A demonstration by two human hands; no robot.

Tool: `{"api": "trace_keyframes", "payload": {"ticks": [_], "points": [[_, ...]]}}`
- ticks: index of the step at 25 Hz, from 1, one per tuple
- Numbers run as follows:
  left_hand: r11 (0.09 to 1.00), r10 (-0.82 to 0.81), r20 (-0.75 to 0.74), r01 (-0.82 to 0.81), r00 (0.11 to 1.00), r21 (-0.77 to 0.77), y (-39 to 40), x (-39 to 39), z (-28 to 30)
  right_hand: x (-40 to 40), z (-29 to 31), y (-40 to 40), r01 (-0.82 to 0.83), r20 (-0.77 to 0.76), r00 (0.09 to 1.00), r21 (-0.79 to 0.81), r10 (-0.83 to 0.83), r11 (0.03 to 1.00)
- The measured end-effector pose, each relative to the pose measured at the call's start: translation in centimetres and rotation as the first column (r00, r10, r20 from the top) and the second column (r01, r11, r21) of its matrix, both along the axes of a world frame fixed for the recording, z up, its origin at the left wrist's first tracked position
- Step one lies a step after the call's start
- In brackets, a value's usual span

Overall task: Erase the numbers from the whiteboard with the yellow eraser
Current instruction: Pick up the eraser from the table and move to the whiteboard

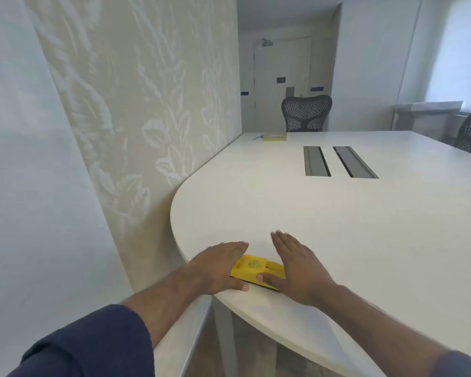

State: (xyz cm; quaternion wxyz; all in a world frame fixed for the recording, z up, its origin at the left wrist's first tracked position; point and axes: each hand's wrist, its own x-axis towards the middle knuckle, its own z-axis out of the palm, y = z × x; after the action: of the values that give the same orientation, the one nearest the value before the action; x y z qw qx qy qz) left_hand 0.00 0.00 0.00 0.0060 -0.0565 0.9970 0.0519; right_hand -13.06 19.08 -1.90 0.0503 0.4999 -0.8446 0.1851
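The yellow eraser (256, 268) lies flat near the rounded front edge of the white table (337, 219), its dark felt side down. My left hand (218, 265) rests flat over the eraser's left end, fingers straight and together. My right hand (297, 268) lies flat against the eraser's right end, its thumb resting on the eraser's top. Neither hand is wrapped around it. At the far left a pale glossy panel (25, 159) fills the frame; no numbers are visible on it.
A patterned beige wall (147, 91) runs along the table's left side. Two grey cable hatches (337, 161) sit in the tabletop. A yellow-edged notebook (275, 136) and a pen lie at the far end. Mesh chairs (306, 112) stand behind and at right.
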Motion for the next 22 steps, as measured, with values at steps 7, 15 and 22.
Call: {"api": "trace_keyframes", "payload": {"ticks": [7,15,22], "points": [[0.998,0.063,-0.008,-0.063,0.998,-0.008,-0.1,-1.0,-2.3,0.4,-2.0,-1.1,-0.009,-0.013,1.0,0.042,0.009,0.999],[0.99,0.067,-0.079,-0.077,0.995,-0.118,-0.5,-0.4,-1.4,1.1,-1.3,-2.2,-0.064,-0.027,0.998,-0.001,0.064,0.998],[0.976,0.06,-0.188,-0.097,0.98,-0.194,-1.0,2.2,2.3,2.4,1.7,-3.7,-0.146,-0.091,0.987,-0.116,0.136,0.982]]}}
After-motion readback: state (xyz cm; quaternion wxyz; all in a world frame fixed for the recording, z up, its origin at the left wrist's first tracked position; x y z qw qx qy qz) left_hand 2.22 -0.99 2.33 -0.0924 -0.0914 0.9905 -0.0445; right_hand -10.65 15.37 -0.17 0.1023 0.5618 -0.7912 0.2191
